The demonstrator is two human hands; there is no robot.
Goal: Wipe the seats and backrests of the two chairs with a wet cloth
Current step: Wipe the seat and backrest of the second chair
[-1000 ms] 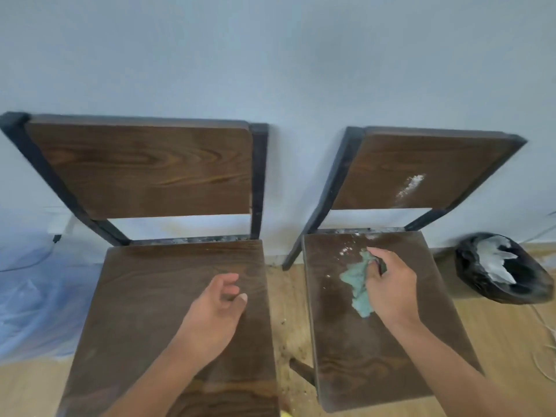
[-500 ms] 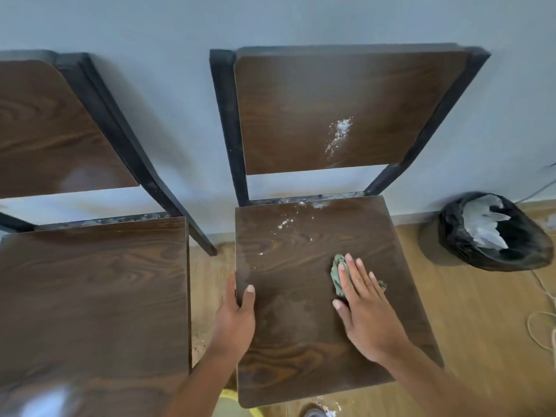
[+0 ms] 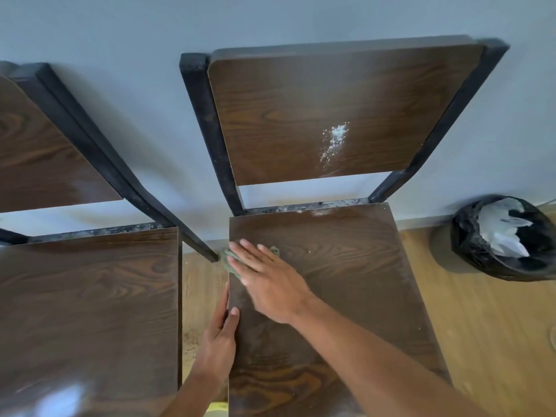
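Cloth, green and crumpled, lies at the far left corner of the right chair's seat, pressed flat under the right hand. Only its edges show: one fold juts past the seat's left edge, and a small tuft appears beyond the fingers. The right hand is spread open, palm down, fingers extended and pointing toward the far left; it presses the cloth rather than clenching it. The left hand clasps the left edge of the same seat, thumb lying on the top surface and fingers running along the side. White powder marks the right chair's backrest, streaked downward, with a thinner dusting along the rear edge of the seat. Dark metal frame holds the backrest and leans against a pale wall. The left chair's seat and backrest stand just beside, with a narrow strip of wooden floor between the two seats. A bin lined with a black bag stands on the floor to the right, holding white paper.
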